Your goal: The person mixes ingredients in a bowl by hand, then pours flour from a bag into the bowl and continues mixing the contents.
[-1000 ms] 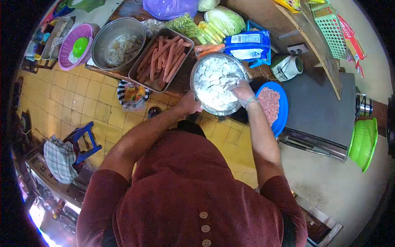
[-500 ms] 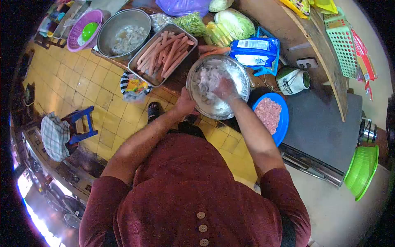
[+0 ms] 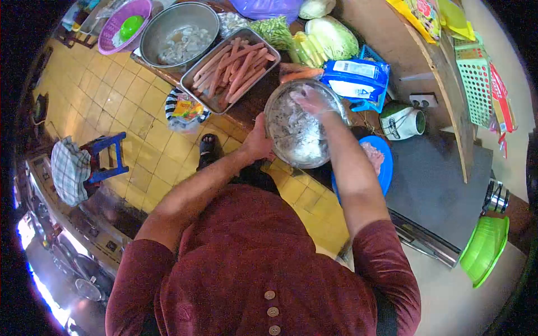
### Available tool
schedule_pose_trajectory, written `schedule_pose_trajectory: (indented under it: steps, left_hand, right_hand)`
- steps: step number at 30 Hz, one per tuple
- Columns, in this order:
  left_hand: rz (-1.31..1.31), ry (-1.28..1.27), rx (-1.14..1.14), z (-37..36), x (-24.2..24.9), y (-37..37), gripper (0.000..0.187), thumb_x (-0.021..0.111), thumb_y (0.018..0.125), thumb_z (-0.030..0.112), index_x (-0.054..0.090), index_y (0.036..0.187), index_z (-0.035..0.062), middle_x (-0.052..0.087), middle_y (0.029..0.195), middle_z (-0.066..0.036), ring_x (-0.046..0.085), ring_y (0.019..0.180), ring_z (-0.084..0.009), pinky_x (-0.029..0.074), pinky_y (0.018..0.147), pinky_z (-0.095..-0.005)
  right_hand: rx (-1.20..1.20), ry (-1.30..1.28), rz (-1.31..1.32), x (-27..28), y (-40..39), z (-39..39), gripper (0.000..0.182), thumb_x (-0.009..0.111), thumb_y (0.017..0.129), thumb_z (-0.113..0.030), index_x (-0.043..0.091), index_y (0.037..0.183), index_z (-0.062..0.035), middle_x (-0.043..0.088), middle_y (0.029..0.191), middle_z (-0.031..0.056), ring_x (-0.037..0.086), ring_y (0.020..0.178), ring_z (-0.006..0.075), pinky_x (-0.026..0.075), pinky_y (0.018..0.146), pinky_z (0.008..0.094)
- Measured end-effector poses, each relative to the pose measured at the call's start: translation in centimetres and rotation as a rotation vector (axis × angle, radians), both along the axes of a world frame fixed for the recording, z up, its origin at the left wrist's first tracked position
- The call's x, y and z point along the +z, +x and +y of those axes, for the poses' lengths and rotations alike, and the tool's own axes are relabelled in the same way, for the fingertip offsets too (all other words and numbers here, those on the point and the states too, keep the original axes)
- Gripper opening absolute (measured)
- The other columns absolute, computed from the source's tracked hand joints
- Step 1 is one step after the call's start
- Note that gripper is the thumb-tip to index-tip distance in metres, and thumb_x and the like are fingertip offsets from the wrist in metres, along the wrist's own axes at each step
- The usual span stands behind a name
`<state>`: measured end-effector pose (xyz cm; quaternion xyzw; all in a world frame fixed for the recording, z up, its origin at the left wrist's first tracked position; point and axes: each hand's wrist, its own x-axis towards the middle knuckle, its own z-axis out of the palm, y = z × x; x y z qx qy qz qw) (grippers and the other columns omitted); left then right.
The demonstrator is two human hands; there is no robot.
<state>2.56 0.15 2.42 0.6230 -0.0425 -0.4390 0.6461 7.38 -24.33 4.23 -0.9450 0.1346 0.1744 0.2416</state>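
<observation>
A round metal bowl (image 3: 294, 159) holds pale pieces (image 3: 291, 120) coated in white powder, with loose powder on its inner wall. My left hand (image 3: 259, 141) grips the bowl's near left rim. My right hand (image 3: 311, 102), dusted white, is over the far part of the bowl with its fingers apart and stretched to the left. To the right, partly behind my right forearm, a blue plate (image 3: 383, 147) bears pink minced meat (image 3: 372, 155). Left of the bowl, a metal tray (image 3: 216, 109) is filled with pink sausage sticks (image 3: 241, 67).
A grey pot (image 3: 147, 53) with pale wet pieces stands behind the tray. Farther back are napa cabbage (image 3: 333, 38), green vegetables (image 3: 272, 32) and a blue-and-white packet (image 3: 354, 78). A wooden shelf edge (image 3: 448, 84) juts out right. A blue stool (image 3: 109, 157) stands on the yellow tiles.
My right hand has moved from the middle of the pieces toward the far side of the bowl. My left hand stays on the rim. The whole view has shifted slightly.
</observation>
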Motion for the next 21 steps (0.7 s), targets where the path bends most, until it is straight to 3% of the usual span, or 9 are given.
schedule_pose_trajectory:
  steps: [2,6,8,10,12,13,14,18,21]
  left_hand:
    - [-0.06,0.192,0.0,-0.7,-0.9,-0.1,0.086,0.074,0.083,0.013,0.016,0.147,0.0171,0.054,0.129,-0.015,0.067,0.087,-0.03,0.061,0.056,-0.0385]
    - [-0.085,0.011,0.126,-0.9,-2.5,-1.3,0.083,0.07,0.084,0.007,0.016,0.146,0.018,0.055,0.126,-0.014,0.068,0.078,-0.0298,0.061,0.054,-0.0364]
    - [0.158,-0.125,0.167,-0.4,0.2,-0.9,0.078,0.062,0.084,0.003,0.017,0.147,0.0122,0.053,0.13,-0.018,0.066,0.097,-0.0296,0.062,0.06,-0.0363]
    - [0.141,-0.088,0.156,-0.4,1.2,-0.8,0.078,0.061,0.085,0.001,0.015,0.147,0.0126,0.05,0.133,-0.017,0.066,0.096,-0.0293,0.062,0.06,-0.0359]
    - [0.122,-0.048,0.148,-0.4,1.9,-0.5,0.078,0.059,0.086,-0.001,0.014,0.148,0.013,0.048,0.135,-0.016,0.066,0.095,-0.029,0.062,0.059,-0.0355]
    - [0.095,-0.028,0.123,-0.2,2.3,-0.4,0.078,0.058,0.086,0.0,0.012,0.148,0.0138,0.049,0.135,-0.016,0.066,0.096,-0.0289,0.062,0.058,-0.0347]
    - [0.069,-0.007,0.099,-0.1,2.4,-0.4,0.079,0.058,0.087,0.001,0.011,0.149,0.0146,0.049,0.135,-0.016,0.066,0.097,-0.0288,0.062,0.057,-0.0339]
    - [0.079,-0.063,0.091,-0.5,-0.7,-0.9,0.08,0.06,0.087,0.005,0.013,0.15,0.0164,0.048,0.137,-0.016,0.065,0.101,-0.031,0.061,0.07,-0.0389]
    - [-0.037,0.051,0.047,-0.5,-2.6,-1.0,0.08,0.061,0.086,0.008,0.016,0.151,0.0185,0.046,0.14,-0.016,0.063,0.106,-0.0333,0.054,0.089,-0.0422]
  right_hand:
    - [0.009,-0.086,0.127,0.3,0.9,2.7,0.061,0.053,0.088,-0.059,0.062,0.123,-0.0099,0.062,0.125,0.0199,0.056,0.12,0.0378,0.041,0.104,0.0461]
    - [0.562,-0.173,0.348,2.8,-1.1,3.3,0.063,0.048,0.086,-0.065,0.066,0.118,-0.0139,0.066,0.119,0.0134,0.059,0.114,0.0378,0.041,0.101,0.0497]
    - [0.787,-0.101,0.136,4.4,-3.6,3.6,0.056,0.054,0.083,-0.059,0.066,0.12,-0.0176,0.066,0.118,0.016,0.059,0.114,0.037,0.041,0.101,0.0512]
    - [0.525,-0.261,0.342,5.2,-6.6,3.3,0.053,0.064,0.077,-0.045,0.064,0.124,-0.0205,0.062,0.126,0.0175,0.055,0.12,0.0359,0.038,0.106,0.052]
    - [0.58,-0.338,0.116,1.8,-10.0,0.0,0.052,0.067,0.074,-0.038,0.065,0.12,-0.0136,0.053,0.132,0.0243,0.047,0.126,0.0419,0.03,0.111,0.0514]
    - [0.556,-0.113,0.07,7.1,-9.5,1.1,0.053,0.066,0.072,-0.028,0.063,0.123,-0.0136,0.054,0.132,0.0236,0.047,0.127,0.0413,0.03,0.112,0.0515]
    - [0.503,-0.118,-0.004,5.5,-9.5,0.2,0.053,0.065,0.073,-0.022,0.061,0.125,-0.0116,0.055,0.132,0.0228,0.048,0.127,0.0399,0.034,0.11,0.0494]
    - [0.174,-0.131,0.085,5.4,-4.0,0.8,0.04,0.056,0.08,-0.023,0.063,0.114,-0.003,0.062,0.116,0.0277,0.06,0.11,0.0414,0.045,0.098,0.0492]
    - [0.248,-0.236,0.277,3.9,0.6,4.6,0.035,0.052,0.086,-0.028,0.066,0.101,-0.0003,0.061,0.114,0.0296,0.06,0.108,0.0409,0.045,0.097,0.0482]
